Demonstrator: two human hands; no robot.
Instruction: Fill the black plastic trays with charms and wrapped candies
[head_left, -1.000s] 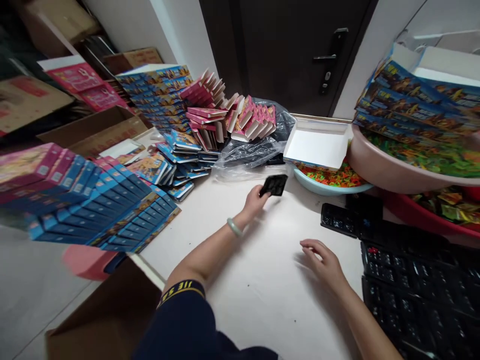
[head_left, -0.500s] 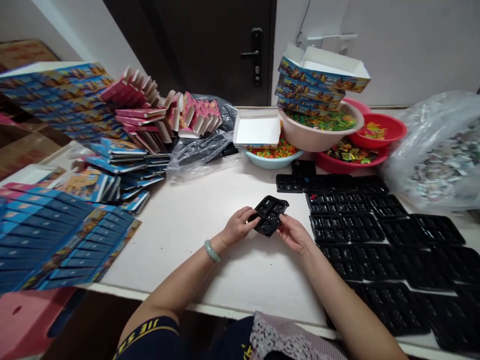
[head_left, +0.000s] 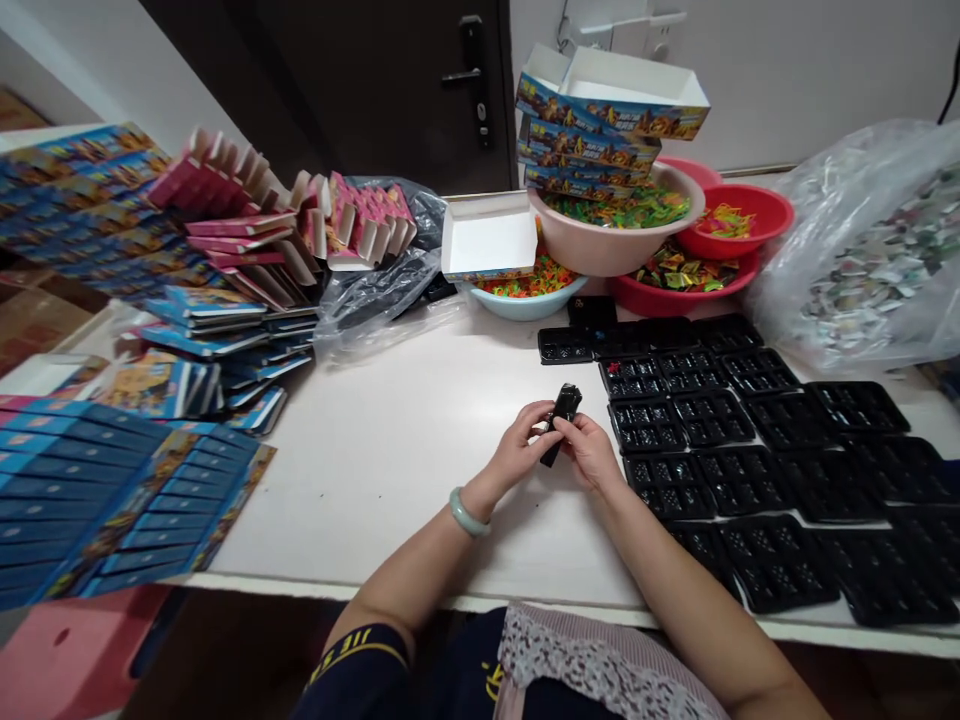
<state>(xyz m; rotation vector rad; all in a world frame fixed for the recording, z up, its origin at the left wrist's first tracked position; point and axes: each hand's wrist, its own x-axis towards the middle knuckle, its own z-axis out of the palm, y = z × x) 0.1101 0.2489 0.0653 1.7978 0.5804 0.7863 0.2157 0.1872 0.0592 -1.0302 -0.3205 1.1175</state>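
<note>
Between my hands, above the white table, is a small black plastic tray (head_left: pixel 568 400), now turned so that it shows narrow, almost edge-on. My left hand (head_left: pixel 527 440) pinches its left side, with the thumb reaching across the front. From the right, my right hand (head_left: pixel 590 452) grips it with thumb and fingers closed. Part of the tray is hidden behind the fingers. To the right of my hands lie rows of similar black compartment trays (head_left: pixel 645 427), and one at the back left of those rows holds something small and red (head_left: pixel 614 368).
Behind stand a light blue basin (head_left: pixel 525 306), a pink basin (head_left: pixel 592 250) bearing stacked boxes (head_left: pixel 592 130), and red basins (head_left: pixel 757 235). A clear bag of small packets (head_left: pixel 862 260) sits at right. Blue booklet-like boxes (head_left: pixel 82 500) and pink ones (head_left: pixel 247 230) fill the left of the white table (head_left: pixel 360 530).
The black tray has been turned from facing up to nearly edge-on. My hands have come closer together around it, the left one moving right. The camera view has shifted slightly.
</note>
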